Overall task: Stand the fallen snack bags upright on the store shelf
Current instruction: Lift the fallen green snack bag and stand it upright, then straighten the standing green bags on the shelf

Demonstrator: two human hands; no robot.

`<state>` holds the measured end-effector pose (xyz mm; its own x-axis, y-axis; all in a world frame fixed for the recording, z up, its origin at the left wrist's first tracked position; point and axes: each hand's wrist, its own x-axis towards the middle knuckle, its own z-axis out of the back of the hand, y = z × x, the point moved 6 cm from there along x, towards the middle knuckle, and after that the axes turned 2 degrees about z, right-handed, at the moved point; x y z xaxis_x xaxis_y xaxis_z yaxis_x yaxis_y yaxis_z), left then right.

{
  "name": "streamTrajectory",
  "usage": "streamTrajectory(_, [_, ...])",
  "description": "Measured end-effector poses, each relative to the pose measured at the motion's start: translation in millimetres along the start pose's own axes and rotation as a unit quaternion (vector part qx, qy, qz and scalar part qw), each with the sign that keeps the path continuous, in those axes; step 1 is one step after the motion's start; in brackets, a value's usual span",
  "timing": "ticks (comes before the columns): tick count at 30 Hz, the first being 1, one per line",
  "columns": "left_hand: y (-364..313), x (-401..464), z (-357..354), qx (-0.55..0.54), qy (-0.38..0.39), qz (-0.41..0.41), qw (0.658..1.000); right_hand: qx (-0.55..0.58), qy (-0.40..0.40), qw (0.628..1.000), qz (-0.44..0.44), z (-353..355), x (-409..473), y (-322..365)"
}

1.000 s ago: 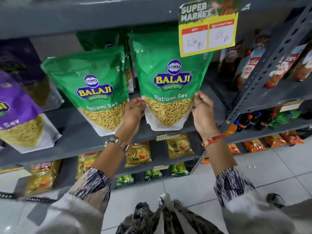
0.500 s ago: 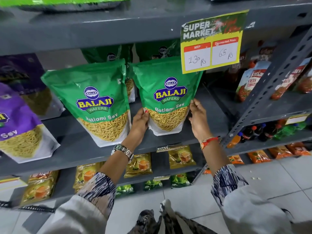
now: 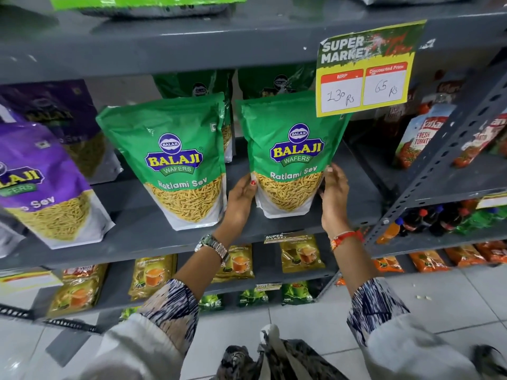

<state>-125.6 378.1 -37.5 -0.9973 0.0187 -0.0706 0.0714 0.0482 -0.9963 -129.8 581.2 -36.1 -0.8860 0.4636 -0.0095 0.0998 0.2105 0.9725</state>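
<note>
Grey steel shelving [image 3: 170, 244] fills the store aisle over pale floor tiles. On the middle shelf a purple Balaji sev bag [image 3: 41, 185] leans at the left, and two green Balaji Ratlami Sev bags stand upright side by side: the left green bag [image 3: 171, 157] free, the right green bag [image 3: 290, 152] resting on its base near the shelf's front edge. A yellow price tag [image 3: 365, 69] hangs from the shelf above, overlapping that bag's top corner. The left hand [image 3: 241, 200] and right hand [image 3: 333, 193] press the right green bag's lower sides, holding it between them.
</note>
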Motion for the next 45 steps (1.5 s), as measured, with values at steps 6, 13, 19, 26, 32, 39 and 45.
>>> streamTrajectory(6, [-3.1, -69.5, 73.7, 0.005, -0.223, -0.121, 0.967, -0.024, -0.142, 0.978, 0.151, 1.8, -59.1, -1.1])
streamTrajectory(13, [5.1, -68.9, 183.9, -0.044, -0.403, -0.107, 0.908, -0.082, 0.103, 0.98, 0.15, -96.6, -115.9, -30.9])
streamTrajectory(19, [15.8, -22.6, 189.8, -0.102, -0.213, 0.03, 0.971, -0.128, 0.253, 0.957, -0.054, -154.1, -114.4, -58.6])
streamTrajectory(26, [13.5, -28.0, 171.3, -0.088, -0.12, 0.004, 0.989, -0.108, 0.264, 0.955, -0.083, -154.3, -108.6, -92.6])
streamTrajectory(32, [12.7, -24.5, 153.0, -0.091, -0.115, -0.009, 0.989, -0.1, 0.253, 0.959, -0.08, -141.1, -99.2, -93.8])
streamTrajectory(39, [16.6, -21.7, 151.8, -0.117, -0.149, -0.01, 0.982, -0.09, 0.276, 0.955, -0.065, -140.0, -98.6, -78.0])
streamTrajectory(45, [28.3, -39.8, 172.6, -0.081, -0.272, -0.034, 0.958, -0.055, 0.161, 0.985, 0.033, -114.2, -139.3, -57.8])
